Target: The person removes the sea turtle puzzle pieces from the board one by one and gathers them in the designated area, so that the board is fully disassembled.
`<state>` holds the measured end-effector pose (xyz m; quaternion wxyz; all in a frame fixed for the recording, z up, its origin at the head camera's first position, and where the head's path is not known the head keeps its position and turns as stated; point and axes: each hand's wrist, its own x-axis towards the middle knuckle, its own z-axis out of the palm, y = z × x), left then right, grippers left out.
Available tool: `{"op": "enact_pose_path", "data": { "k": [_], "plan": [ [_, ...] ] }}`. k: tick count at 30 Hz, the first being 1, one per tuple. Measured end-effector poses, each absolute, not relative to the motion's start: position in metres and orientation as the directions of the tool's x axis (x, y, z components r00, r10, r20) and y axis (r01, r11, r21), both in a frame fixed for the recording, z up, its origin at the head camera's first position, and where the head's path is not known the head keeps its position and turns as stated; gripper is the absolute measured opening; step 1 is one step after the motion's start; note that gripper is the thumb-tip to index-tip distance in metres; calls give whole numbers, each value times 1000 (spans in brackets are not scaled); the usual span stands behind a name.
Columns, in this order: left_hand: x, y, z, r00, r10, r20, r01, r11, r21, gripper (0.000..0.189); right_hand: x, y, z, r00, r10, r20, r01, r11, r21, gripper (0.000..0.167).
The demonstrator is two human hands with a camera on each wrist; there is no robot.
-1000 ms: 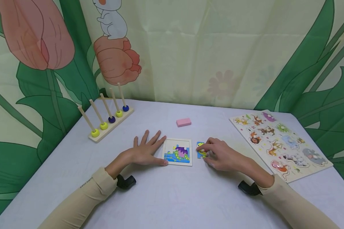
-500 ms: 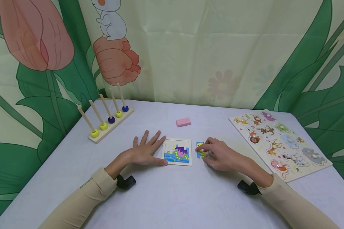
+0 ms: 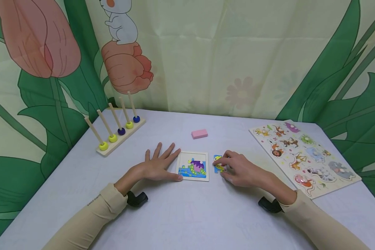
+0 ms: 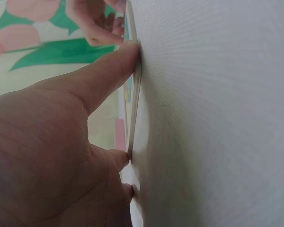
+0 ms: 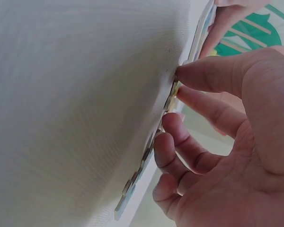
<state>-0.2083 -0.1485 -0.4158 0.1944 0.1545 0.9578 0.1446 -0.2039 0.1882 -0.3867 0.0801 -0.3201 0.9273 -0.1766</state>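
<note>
A small square puzzle board (image 3: 192,166) with a pale frame lies flat in the middle of the table. Purple, green and blue pieces fill its lower part. My left hand (image 3: 158,166) rests beside it with fingers spread, the thumb touching the near left corner and the index fingertip close to the far left one; the left wrist view shows this thumb (image 4: 113,68) against the frame's edge. Just right of the board, my right hand (image 3: 242,169) pinches a blue and yellow puzzle piece (image 3: 217,167) at table level between thumb and index finger, partly covering it.
Behind the board lies a pink block (image 3: 199,134). A wooden peg stand (image 3: 123,140) with yellow and dark blue beads is at the left. A large animal puzzle board (image 3: 287,146) lies at the right, beyond my right forearm. A printed curtain (image 3: 200,69) hangs behind the table.
</note>
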Motion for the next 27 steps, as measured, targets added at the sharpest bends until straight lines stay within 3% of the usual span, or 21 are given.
{"op": "enact_pose_path", "data": {
  "k": [10, 27],
  "plan": [
    [-207, -147, -412, -871, 352, -342, 233, 910, 344, 111, -207, 184, -385, -783, -622, 8, -570, 712, -410, 33],
    [-211, -149, -417, -873, 350, -338, 242, 915, 323, 112, -223, 127, -385, -760, -650, 4, -601, 701, -385, 33]
  ]
}}
